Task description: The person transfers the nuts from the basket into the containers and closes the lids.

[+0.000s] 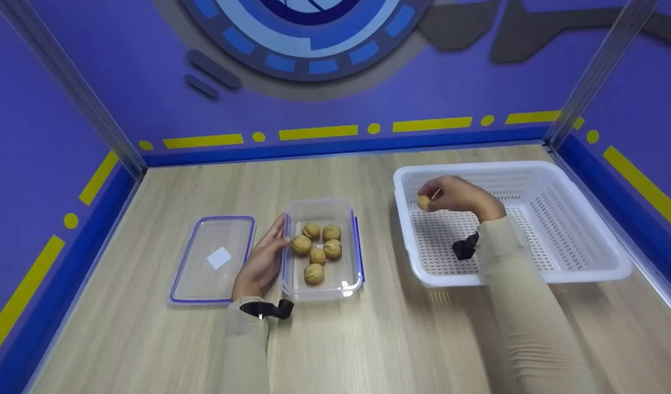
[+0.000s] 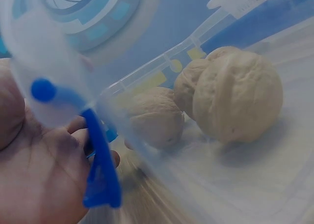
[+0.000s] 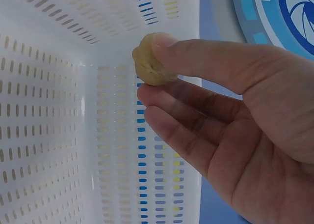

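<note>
My right hand (image 1: 450,194) pinches a walnut (image 3: 153,62) between thumb and fingertips. It hangs inside the left part of a white slotted basket (image 1: 582,276), above its floor. My left hand (image 1: 261,262) lies along the left wall of a clear plastic food container (image 1: 327,293), its thumb at the rim and its fingers stretched along the outside. Several walnuts (image 1: 313,273) sit in that container, mostly toward its far half. In the left wrist view, a latch flap with a blue seal strip (image 2: 100,165) partly covers the left hand's fingers.
The container's clear lid with a blue seal (image 1: 204,284) and a white square label lies flat to the left. Beneath everything is a wood-grain table (image 1: 395,334). Blue printed panels (image 1: 335,109) enclose it at the back and sides, and the basket stands near the right panel.
</note>
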Demonstrator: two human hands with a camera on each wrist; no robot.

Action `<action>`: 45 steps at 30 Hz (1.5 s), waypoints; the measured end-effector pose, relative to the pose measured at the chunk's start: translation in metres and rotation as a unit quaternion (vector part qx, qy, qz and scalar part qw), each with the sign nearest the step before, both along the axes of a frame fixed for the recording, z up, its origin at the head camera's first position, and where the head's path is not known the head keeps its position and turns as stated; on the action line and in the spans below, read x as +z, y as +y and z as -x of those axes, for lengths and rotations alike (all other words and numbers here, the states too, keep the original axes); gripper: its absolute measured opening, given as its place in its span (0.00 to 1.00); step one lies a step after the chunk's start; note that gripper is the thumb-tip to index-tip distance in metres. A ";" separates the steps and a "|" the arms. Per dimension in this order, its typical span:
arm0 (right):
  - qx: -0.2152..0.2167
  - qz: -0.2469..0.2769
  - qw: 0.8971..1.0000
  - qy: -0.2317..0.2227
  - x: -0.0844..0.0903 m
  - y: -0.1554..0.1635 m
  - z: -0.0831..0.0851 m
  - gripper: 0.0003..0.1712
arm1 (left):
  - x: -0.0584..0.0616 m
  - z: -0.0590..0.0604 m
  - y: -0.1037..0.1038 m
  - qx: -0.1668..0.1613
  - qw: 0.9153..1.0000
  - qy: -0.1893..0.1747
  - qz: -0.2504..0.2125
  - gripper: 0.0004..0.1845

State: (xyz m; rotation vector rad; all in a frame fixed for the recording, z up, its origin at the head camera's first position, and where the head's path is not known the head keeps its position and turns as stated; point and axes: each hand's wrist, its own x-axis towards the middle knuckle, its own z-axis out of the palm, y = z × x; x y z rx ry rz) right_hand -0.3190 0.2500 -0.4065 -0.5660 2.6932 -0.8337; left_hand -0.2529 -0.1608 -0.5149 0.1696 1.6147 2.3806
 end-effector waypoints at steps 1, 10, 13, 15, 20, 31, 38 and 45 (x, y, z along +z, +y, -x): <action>0.001 0.002 1.000 0.002 0.001 -0.001 0.000 0.20 | 0.000 0.000 0.000 0.000 1.000 0.001 -0.001 0.39; 0.001 0.009 1.000 0.014 0.009 -0.006 -0.005 0.20 | -0.001 0.001 0.000 -0.003 1.000 0.002 -0.008 0.39; -0.001 0.011 1.000 0.012 0.012 -0.007 -0.006 0.21 | -0.001 0.001 -0.001 -0.006 1.000 0.002 -0.010 0.39; -0.002 0.010 1.000 0.011 0.013 -0.008 -0.006 0.21 | -0.001 0.001 -0.001 -0.008 1.000 0.001 -0.011 0.39; 0.002 0.016 1.000 0.020 0.014 -0.010 -0.007 0.20 | -0.002 0.001 -0.002 -0.009 1.000 0.000 -0.010 0.40; 0.027 0.023 0.998 0.052 0.018 -0.019 -0.008 0.18 | -0.002 0.001 0.001 -0.010 1.000 0.005 -0.002 0.39; 0.031 0.019 0.998 0.052 0.020 -0.020 -0.010 0.17 | -0.004 0.000 0.003 -0.007 1.000 -0.005 -0.012 0.39; 0.035 0.025 0.998 0.050 0.033 -0.029 -0.011 0.19 | 0.000 -0.001 0.000 0.005 1.000 -0.027 -0.015 0.38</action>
